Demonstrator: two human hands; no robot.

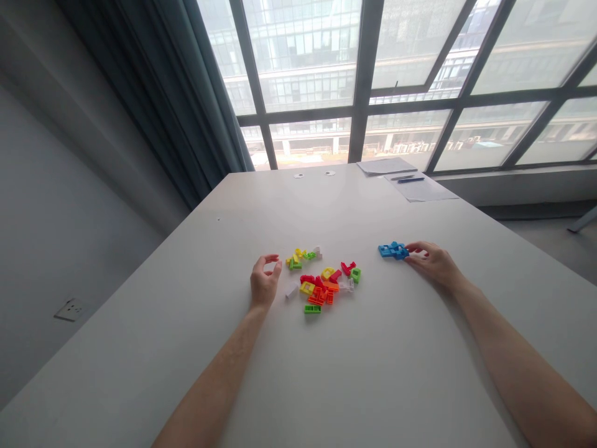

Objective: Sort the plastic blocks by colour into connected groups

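My right hand (433,261) is at the right end of a small cluster of blue plastic building blocks (393,250). Thumb and fingertips close on the nearest blue block, which they partly hide. Left of the loose pile, my left hand (265,283) rests on its side with curled fingers, a gap between thumb and forefinger and nothing in it. The pile between the hands has red blocks (307,279), orange blocks (317,295), yellow blocks (328,273) and green blocks (312,309). A white block (291,290) lies nearest my left hand.
The blocks lie on a white table (373,373). Paper sheets (431,191) with two pens (410,180) lie at its far right, near a large window (308,56). A dark curtain (186,93) hangs at the left, and a wall socket (69,310) is below.
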